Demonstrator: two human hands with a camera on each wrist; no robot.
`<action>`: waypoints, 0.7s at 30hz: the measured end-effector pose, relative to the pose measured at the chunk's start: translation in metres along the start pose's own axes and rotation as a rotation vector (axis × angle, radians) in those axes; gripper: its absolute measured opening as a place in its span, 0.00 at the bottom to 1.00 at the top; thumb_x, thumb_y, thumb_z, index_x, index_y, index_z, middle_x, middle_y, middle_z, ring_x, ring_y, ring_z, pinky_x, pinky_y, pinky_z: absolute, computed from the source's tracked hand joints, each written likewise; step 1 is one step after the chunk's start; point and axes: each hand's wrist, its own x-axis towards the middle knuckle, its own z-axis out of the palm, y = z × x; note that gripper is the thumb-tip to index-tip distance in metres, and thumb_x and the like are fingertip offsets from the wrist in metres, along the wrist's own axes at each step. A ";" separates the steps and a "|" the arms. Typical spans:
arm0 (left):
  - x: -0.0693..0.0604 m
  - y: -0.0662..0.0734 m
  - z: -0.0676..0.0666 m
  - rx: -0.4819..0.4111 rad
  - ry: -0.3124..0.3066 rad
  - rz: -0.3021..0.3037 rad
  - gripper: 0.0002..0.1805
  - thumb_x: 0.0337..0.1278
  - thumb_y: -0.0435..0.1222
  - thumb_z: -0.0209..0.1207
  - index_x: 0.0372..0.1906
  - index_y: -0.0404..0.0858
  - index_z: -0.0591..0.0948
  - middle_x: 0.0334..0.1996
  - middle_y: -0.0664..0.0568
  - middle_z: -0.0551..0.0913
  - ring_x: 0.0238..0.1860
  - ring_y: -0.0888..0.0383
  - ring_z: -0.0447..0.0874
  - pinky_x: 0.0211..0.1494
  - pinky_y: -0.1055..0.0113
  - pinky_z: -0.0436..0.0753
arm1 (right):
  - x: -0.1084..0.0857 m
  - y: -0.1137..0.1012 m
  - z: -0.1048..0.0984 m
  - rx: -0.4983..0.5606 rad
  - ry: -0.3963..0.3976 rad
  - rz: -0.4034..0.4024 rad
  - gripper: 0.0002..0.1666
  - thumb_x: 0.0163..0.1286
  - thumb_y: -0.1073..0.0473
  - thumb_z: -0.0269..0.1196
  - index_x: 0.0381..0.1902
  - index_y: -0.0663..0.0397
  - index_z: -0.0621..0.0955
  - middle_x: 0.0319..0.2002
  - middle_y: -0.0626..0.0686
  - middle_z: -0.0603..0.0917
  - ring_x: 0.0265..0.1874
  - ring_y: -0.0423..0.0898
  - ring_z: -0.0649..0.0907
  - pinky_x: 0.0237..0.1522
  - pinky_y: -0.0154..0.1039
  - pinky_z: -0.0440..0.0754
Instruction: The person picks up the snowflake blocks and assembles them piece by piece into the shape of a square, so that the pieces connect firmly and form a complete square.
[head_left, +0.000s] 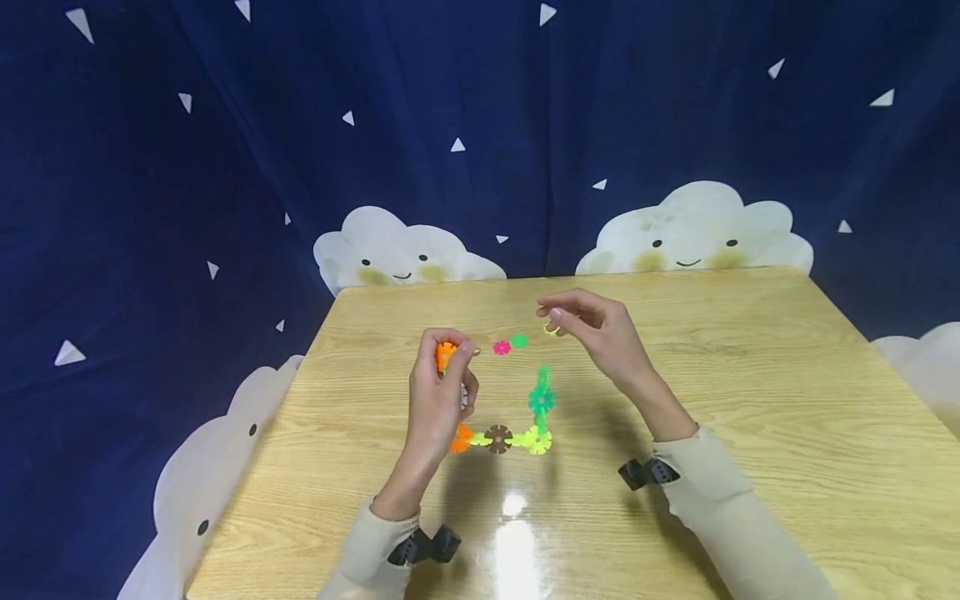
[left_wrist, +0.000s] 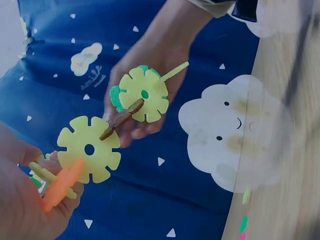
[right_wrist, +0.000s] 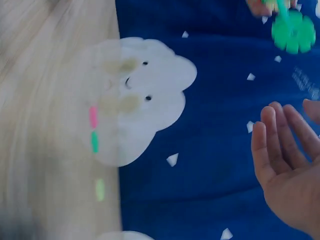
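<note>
My left hand grips a chain of interlocking notched plastic discs near its orange disc. The chain hangs in a bent line below and to the right of that hand, with a brown disc, a yellow-green disc and a green disc. In the left wrist view, a yellow disc stands out beside the fingers. My right hand hovers over the far part of the table with nothing in it; the right wrist view shows its fingers extended. Beneath it lies a loose yellow-green disc.
A loose pink disc and a loose green disc lie on the wooden table between the hands, farther back. Behind the table hangs a dark blue curtain with white triangles and clouds.
</note>
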 end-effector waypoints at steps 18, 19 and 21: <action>0.003 0.000 -0.010 -0.068 -0.011 -0.009 0.09 0.76 0.36 0.50 0.51 0.36 0.72 0.21 0.50 0.75 0.13 0.60 0.65 0.12 0.73 0.60 | 0.030 0.096 -0.030 0.119 0.017 0.386 0.28 0.79 0.59 0.62 0.70 0.68 0.72 0.60 0.68 0.79 0.44 0.52 0.90 0.48 0.48 0.89; 0.003 0.000 -0.010 -0.074 -0.013 -0.012 0.09 0.75 0.36 0.50 0.52 0.35 0.72 0.20 0.50 0.74 0.13 0.60 0.65 0.12 0.73 0.60 | 0.031 0.100 -0.030 0.124 0.018 0.409 0.28 0.79 0.59 0.62 0.70 0.68 0.71 0.60 0.68 0.78 0.45 0.53 0.90 0.49 0.49 0.89; 0.002 0.000 -0.009 -0.087 -0.016 -0.018 0.10 0.75 0.36 0.50 0.52 0.34 0.71 0.17 0.49 0.71 0.13 0.60 0.65 0.13 0.73 0.60 | 0.034 0.108 -0.029 0.120 0.017 0.450 0.28 0.79 0.60 0.61 0.71 0.66 0.71 0.60 0.67 0.77 0.44 0.53 0.89 0.49 0.49 0.89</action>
